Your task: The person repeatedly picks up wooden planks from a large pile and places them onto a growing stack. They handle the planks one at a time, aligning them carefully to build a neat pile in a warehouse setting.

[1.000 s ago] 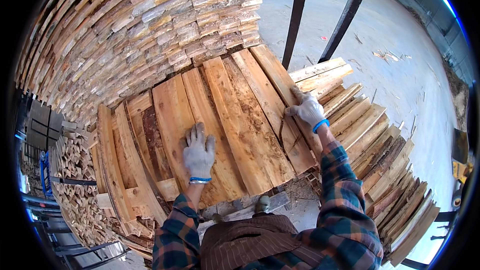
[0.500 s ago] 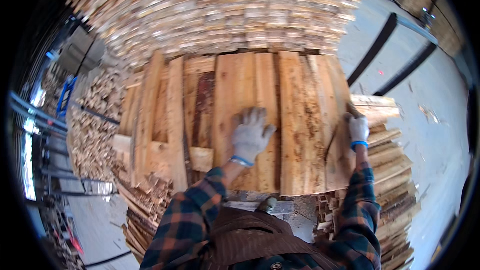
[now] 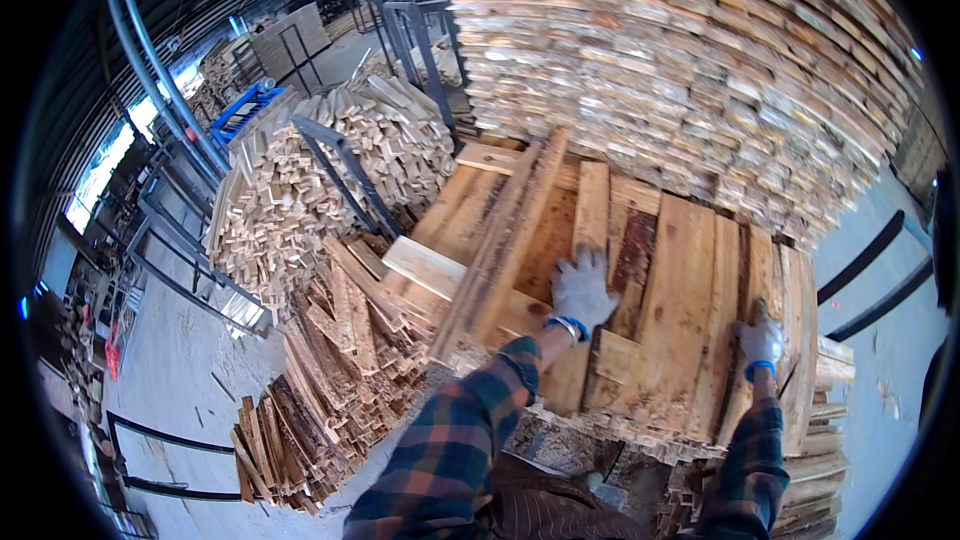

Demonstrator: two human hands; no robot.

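Observation:
A layer of rough wooden boards lies in front of me on a waist-high stack. My left hand (image 3: 585,290), in a pale work glove with a blue cuff, is spread over a narrow board (image 3: 592,208), its fingers apart. Left of it, a bark-edged board (image 3: 510,245) slants across the others, slightly blurred. My right hand (image 3: 762,342), gloved alike, rests on another narrow board (image 3: 738,395) toward the right side, fingers stretched forward. Between the hands lies a wide, smooth board (image 3: 676,305). A short pale piece (image 3: 425,266) sits farther left.
A tall wall of stacked boards (image 3: 640,70) rises behind the layer. At left stand a heap of cut sticks (image 3: 330,165), dark metal frames (image 3: 350,175) and a pile of bark-edged offcuts (image 3: 320,380). Another metal frame (image 3: 880,280) stands at right, above more stacked wood (image 3: 815,455).
My view has swung left. My left hand has shifted left across the boards, and my right hand has left the rightmost board's edge. A board at left now lies at a steeper slant.

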